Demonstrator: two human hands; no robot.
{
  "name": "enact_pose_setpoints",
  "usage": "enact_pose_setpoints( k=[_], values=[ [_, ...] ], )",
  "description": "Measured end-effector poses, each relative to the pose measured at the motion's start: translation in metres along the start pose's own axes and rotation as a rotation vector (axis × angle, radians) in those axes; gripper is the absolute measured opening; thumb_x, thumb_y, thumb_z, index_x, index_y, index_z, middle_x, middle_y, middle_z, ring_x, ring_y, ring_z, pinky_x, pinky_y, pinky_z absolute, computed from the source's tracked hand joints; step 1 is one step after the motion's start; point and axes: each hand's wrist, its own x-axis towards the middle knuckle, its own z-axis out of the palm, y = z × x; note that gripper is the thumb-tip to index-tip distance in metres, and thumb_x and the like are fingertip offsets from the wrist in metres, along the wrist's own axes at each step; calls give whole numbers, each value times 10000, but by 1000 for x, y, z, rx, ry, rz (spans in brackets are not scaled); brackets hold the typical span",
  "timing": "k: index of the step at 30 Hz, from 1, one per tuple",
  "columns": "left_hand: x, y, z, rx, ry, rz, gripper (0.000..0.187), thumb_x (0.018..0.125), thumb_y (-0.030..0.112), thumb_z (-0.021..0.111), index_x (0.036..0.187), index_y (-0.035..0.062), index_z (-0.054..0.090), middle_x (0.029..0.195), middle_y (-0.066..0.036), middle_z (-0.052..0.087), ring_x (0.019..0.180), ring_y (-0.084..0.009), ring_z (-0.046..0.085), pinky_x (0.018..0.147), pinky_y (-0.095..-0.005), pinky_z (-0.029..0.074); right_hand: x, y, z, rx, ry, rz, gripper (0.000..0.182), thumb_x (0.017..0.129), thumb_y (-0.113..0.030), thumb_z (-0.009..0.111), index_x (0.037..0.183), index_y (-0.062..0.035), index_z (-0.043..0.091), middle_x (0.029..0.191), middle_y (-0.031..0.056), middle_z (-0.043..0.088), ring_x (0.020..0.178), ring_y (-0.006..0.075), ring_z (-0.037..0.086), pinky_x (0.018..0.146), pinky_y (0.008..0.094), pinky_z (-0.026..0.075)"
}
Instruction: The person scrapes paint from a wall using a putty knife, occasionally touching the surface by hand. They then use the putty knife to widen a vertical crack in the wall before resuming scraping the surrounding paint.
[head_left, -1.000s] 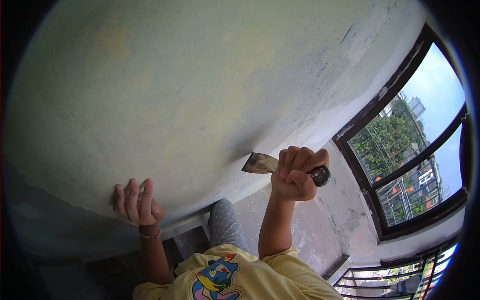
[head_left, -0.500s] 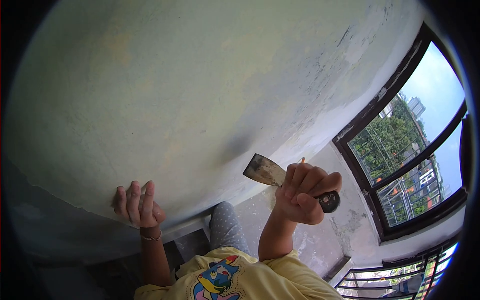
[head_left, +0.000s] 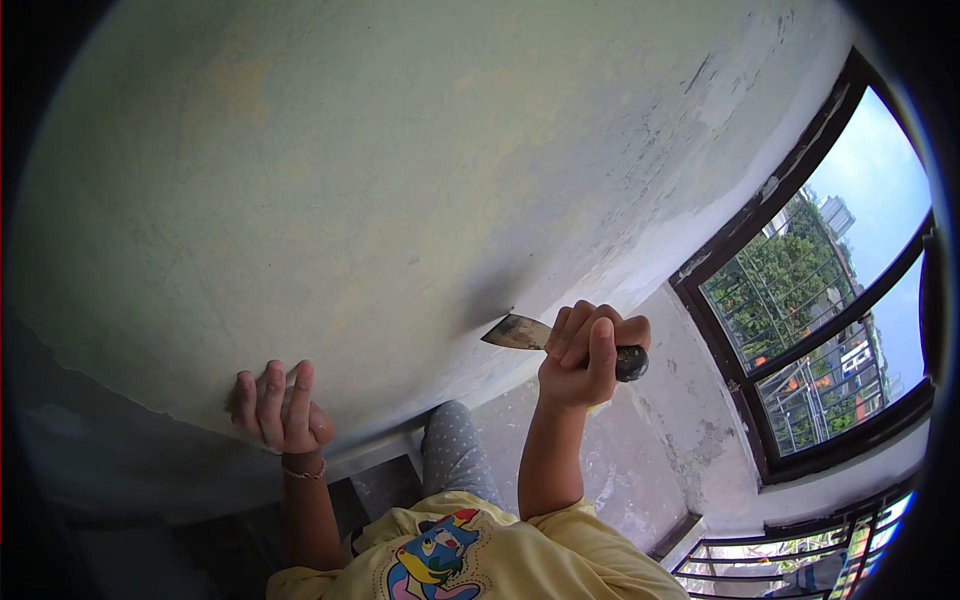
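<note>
My right hand [head_left: 583, 358] is wrapped round the dark handle of a putty knife [head_left: 518, 332]. The wide blade, stained dark and pale, points left, its edge right by the wall over a soft shadow. The wall [head_left: 350, 200] has patchy pale green and yellowish paint, with scuffed grey streaks towards the upper right. To the left, my left hand [head_left: 278, 410] rests on the lower wall with fingers spread and nothing held. Its fingertips look whitish, and a thin bracelet circles the wrist.
A dark-framed window [head_left: 800, 290] stands on the right, with trees and buildings outside. Below it, a barred opening [head_left: 790, 570] shows at the lower right. My knee in dotted grey trousers [head_left: 455, 450] is close to the wall, above a stained grey floor [head_left: 570, 460].
My right hand has moved left and a little up with the putty knife, bringing the blade closer to the wall and turning it flatter. The left hand has stayed in place.
</note>
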Motion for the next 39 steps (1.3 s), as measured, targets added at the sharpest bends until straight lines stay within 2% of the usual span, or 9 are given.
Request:
enact_pose_setpoints(
  k=[5, 8, 11, 13, 16, 21, 30, 37, 39],
  values=[
    [3, 3, -4, 17, -39, -17, 421, 953, 176, 362, 1106, 62, 737, 1258, -133, 642, 1300, -370, 480, 1032, -494, 409, 3, -11, -7, -176, -428, -210, 505, 707, -391, 859, 780, -41, 503, 539, 55, 557, 443, 159, 573, 389, 248, 450],
    [0, 1, -3, 22, -28, -2, 440, 976, 213, 344, 1098, 66, 740, 1253, -130, 644, 1294, -367, 487, 1028, -489, 412, 24, -24, -3, -195, -620, -388, 535, 681, -421, 860, 783, -29, 510, 526, 57, 552, 439, 160, 573, 400, 252, 466],
    [-2, 0, -1, 11, -1, -1, 467, 994, 249, 323, 1092, 72, 744, 1247, -127, 647, 1288, -363, 494, 1020, -485, 417, 28, -20, -6, -95, -635, -435, 480, 735, -324, 880, 757, -38, 495, 510, 55, 547, 430, 149, 550, 406, 260, 452],
    [-4, 1, -2, 15, -13, -20, 473, 995, 255, 319, 1089, 73, 745, 1244, -124, 649, 1286, -360, 495, 1019, -484, 419, 15, 4, -16, -368, -329, -221, 367, 831, -139, 814, 740, -48, 470, 497, 48, 527, 433, 139, 528, 413, 276, 432],
    [-5, 1, -3, -6, -9, -21, 480, 994, 260, 313, 1084, 77, 748, 1240, -117, 651, 1288, -350, 494, 1015, -482, 424, 3, 31, -41, -890, -296, -164, 340, 878, -26, 666, 677, -77, 396, 481, 20, 483, 417, 119, 498, 417, 286, 424],
    [3, -1, -3, -14, -23, -6, 464, 980, 242, 323, 1074, 87, 751, 1236, -105, 657, 1295, -332, 488, 1010, -477, 434, 1, -28, -2, -339, -431, -371, 385, 932, -46, 589, 653, -105, 330, 484, -9, 486, 437, 125, 519, 494, 298, 504],
    [8, 0, -4, -47, -4, -60, 411, 969, 214, 364, 1100, 197, 753, 1290, -10, 617, 1344, -253, 445, 1001, -396, 419, 2, 5, -11, -637, -658, -507, 306, 662, 108, 566, 602, -106, 356, 524, 20, 509, 468, 206, 548, 523, 287, 487],
    [8, 1, -5, -51, -23, -57, 406, 965, 203, 370, 1094, 183, 754, 1278, -20, 622, 1349, -252, 438, 981, -397, 431, 1, -4, -4, -521, -774, -526, 320, 856, 19, 603, 675, -102, 368, 529, 2, 520, 453, 155, 536, 492, 303, 527],
    [6, 2, -4, -45, -13, -68, 404, 962, 199, 373, 1096, 184, 754, 1278, -19, 623, 1351, -251, 437, 979, -397, 432, 10, -3, -10, -389, -677, -414, 324, 740, 104, 567, 626, -110, 352, 507, 13, 504, 432, 188, 536, 483, 307, 516]
  ],
)
